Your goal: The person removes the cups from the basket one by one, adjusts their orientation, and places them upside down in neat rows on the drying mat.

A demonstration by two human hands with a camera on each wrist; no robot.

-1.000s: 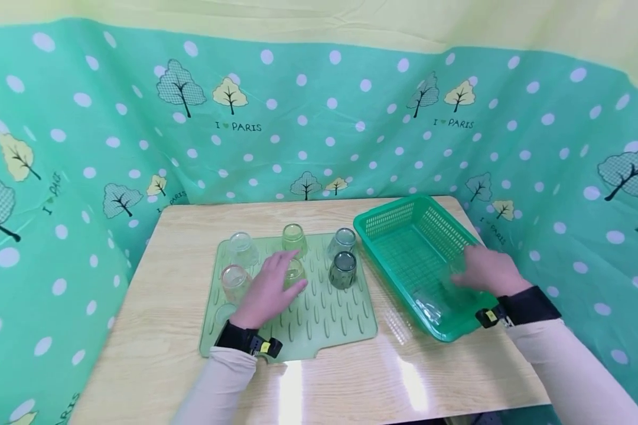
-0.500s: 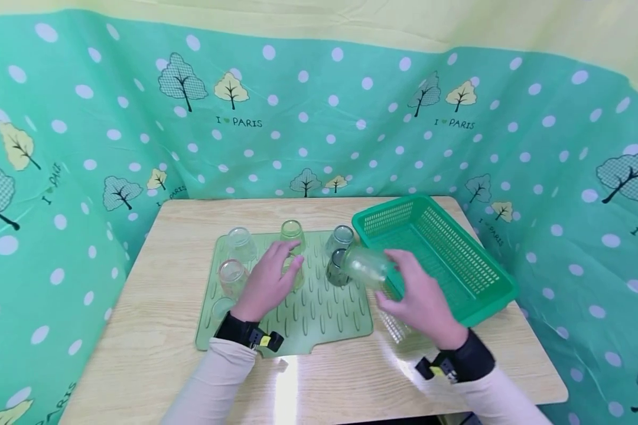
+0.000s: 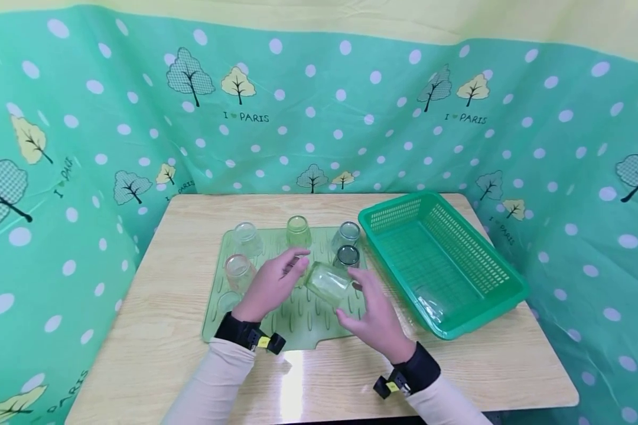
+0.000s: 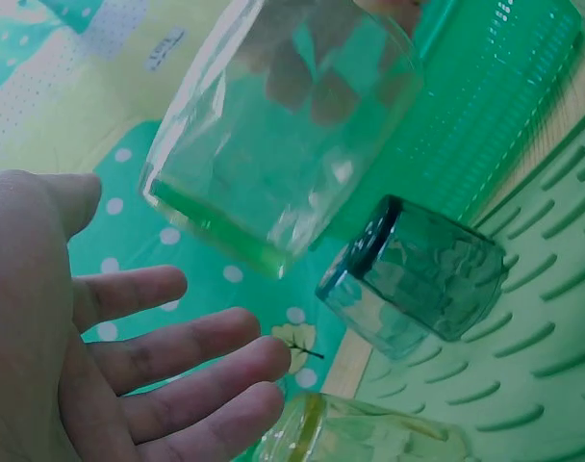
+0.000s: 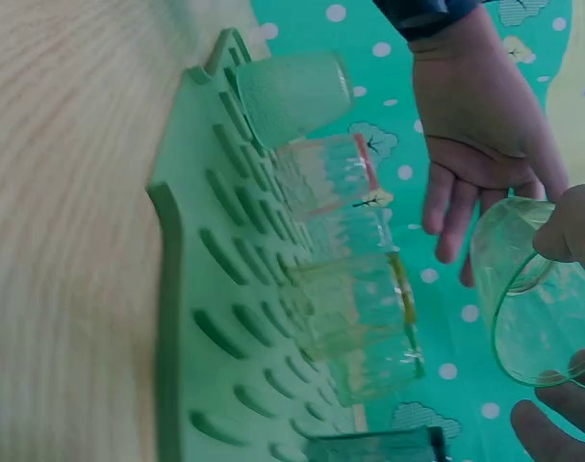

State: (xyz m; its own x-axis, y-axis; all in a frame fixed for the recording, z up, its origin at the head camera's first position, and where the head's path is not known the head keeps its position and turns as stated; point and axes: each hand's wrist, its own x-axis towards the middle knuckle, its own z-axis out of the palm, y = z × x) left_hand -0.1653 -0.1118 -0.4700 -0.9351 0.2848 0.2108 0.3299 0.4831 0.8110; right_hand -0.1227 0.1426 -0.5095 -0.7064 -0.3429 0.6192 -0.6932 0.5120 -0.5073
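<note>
My right hand [image 3: 377, 319] holds a pale green drinking glass [image 3: 328, 283] by its rim end, tilted nearly on its side above the drying mat [image 3: 298, 335]. The glass's thick base points toward my left hand [image 3: 268, 286], which hovers over the mat with fingers spread and nothing in them. In the left wrist view a gap shows between the left fingers [image 4: 191, 351] and the glass. Upside down on the mat stand a pink-rimmed glass [image 3: 239, 273], a clear one [image 3: 247, 239], a yellow-green one [image 3: 299, 231], a blue-grey one [image 3: 345, 236] and a dark one [image 3: 348, 257].
A green plastic basket [image 3: 446, 254] stands at the right of the wooden table [image 3: 484, 366], with a clear glass [image 3: 429, 306] in its near end. Another greenish glass [image 5: 297, 96] is at the mat's near left corner, partly behind my left wrist. Patterned curtain [image 3: 340, 118] surrounds the table.
My right hand has come out of the basket with the pale green glass and moved left over the mat, close to my left hand. The left hand has stayed nearly in place.
</note>
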